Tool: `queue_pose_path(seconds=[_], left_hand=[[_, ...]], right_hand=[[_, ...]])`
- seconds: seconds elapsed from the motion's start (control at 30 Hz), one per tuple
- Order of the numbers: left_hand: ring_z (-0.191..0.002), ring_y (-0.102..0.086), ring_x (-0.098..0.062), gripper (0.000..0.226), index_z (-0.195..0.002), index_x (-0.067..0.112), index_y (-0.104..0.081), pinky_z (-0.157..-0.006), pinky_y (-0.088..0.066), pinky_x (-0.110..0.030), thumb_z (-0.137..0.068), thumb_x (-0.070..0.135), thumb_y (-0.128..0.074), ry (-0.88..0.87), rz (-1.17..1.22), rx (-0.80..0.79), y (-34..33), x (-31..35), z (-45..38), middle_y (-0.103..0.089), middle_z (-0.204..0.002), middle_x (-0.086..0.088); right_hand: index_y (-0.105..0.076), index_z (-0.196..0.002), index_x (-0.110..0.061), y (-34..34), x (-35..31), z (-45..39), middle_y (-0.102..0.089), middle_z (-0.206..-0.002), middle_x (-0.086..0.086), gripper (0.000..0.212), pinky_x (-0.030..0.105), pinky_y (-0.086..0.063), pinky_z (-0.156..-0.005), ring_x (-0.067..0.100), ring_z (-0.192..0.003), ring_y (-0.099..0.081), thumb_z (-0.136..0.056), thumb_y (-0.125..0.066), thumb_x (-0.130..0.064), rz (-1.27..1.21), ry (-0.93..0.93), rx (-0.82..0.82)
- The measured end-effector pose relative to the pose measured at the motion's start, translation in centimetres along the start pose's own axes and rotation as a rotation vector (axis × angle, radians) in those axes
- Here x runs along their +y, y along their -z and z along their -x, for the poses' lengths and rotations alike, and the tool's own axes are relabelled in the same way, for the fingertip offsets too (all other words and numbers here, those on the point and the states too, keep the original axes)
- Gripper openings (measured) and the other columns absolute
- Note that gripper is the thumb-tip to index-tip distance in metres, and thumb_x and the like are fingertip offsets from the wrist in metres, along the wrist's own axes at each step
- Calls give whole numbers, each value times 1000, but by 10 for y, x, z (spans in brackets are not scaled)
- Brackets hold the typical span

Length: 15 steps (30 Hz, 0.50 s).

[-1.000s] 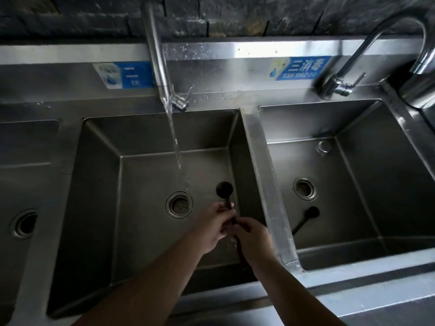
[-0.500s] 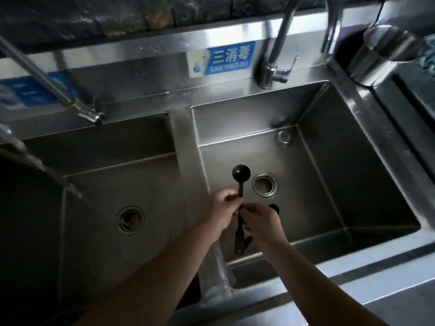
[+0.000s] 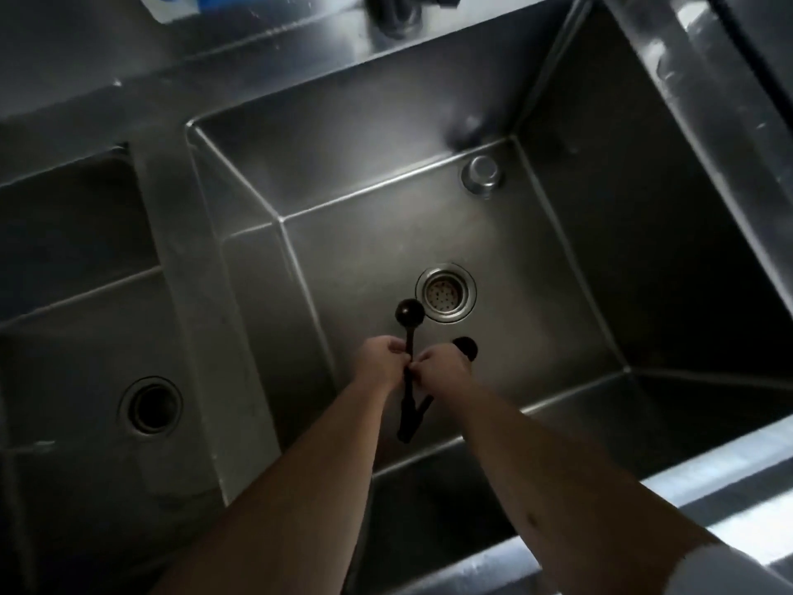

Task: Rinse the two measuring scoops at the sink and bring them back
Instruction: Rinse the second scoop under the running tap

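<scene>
Over the steel sink basin (image 3: 622, 251), both of my hands hold one black measuring scoop (image 3: 410, 312) by its thin handle. The round bowl points away from me and the handle's end hangs toward me. My left hand (image 3: 382, 358) grips the handle from the left. From the right, my right hand (image 3: 442, 373) pinches the same handle. A second black scoop (image 3: 466, 348) lies on the basin floor just past my right hand. Most of its handle is hidden under that hand, and I cannot tell whether the hand touches it.
A round drain strainer (image 3: 446, 294) sits in the basin floor just beyond the scoops. An overflow fitting (image 3: 482, 176) is at the back wall. A steel divider (image 3: 193, 315) separates this basin from the left one with its drain (image 3: 150, 405). A faucet base (image 3: 399, 12) shows at the top.
My hands carried the scoop from the middle basin, away from the running tap, to the right basin. The view swung right and down, and the other scoop now lies next to my right hand.
</scene>
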<state>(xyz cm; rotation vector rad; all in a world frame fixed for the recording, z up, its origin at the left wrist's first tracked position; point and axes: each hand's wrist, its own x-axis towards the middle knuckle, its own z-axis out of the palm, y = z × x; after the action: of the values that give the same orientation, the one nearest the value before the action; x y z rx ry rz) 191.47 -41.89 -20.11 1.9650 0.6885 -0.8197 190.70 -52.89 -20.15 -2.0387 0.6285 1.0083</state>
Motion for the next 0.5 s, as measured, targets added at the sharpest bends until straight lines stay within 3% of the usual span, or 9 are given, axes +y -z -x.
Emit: queue_pose_path(seconds=[0.17,0.33,0.5], left_hand=[[-95,-70,-21,25,-103,14,-75,-88,-54,-31,-78,10,-73,54,-68,84,-15,-21,-26,-76,-101,-8],[-94,-68,-18,19,-97,17,-76,-84,-51,-24,-79,15,-72,50,-134,139,-18,-28,-37,-76,-99,-5],[-96,-67,-19,16,-96,16,-76,-81,-45,-22,-80,17,-72,42,-172,143,-18,-32,-41,-76,-99,-6]], right_hand=[[-79,-94,-12,-13,7,-27,-77,-98,12,19,24,-45,-70,28,-97,-68,-86,-65,-21,116,8,-20],[-77,-102,-9,-23,5,-42,-75,-105,14,22,31,-54,-87,31,-103,-67,-89,-63,-19,166,-9,-8],[-77,-99,-7,-27,6,-47,-76,-101,16,23,37,-56,-87,32,-100,-69,-89,-64,-23,177,-19,-3]])
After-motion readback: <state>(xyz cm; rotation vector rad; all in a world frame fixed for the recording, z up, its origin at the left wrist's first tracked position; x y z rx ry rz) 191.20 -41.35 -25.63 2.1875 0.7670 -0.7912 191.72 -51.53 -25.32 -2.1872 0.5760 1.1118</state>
